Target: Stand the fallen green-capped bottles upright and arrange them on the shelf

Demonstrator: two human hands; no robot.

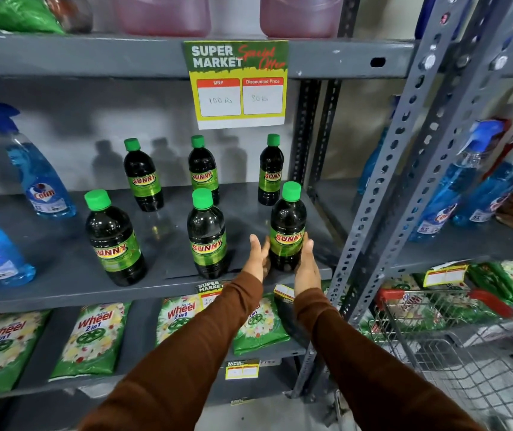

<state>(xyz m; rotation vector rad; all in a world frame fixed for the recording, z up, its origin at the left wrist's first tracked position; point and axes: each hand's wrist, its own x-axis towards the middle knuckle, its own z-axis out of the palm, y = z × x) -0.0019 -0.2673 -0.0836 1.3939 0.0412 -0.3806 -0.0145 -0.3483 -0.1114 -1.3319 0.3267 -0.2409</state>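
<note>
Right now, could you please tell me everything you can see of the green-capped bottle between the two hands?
The bottle between the hands stands upright at the front right of the grey metal shelf. It looks like clear plastic filled with very dark liquid, topped by a bright green screw cap, with a green and yellow label reading SUNNY in red. The left hand and right hand flank its lower body, fingers touching the label. It touches no other bottle.

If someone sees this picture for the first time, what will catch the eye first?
Probably the two hands, left hand and right hand, cupping a green-capped bottle at the shelf's front right. Five more bottles stand upright left and behind it. Above hangs a bright offer sign.
</note>
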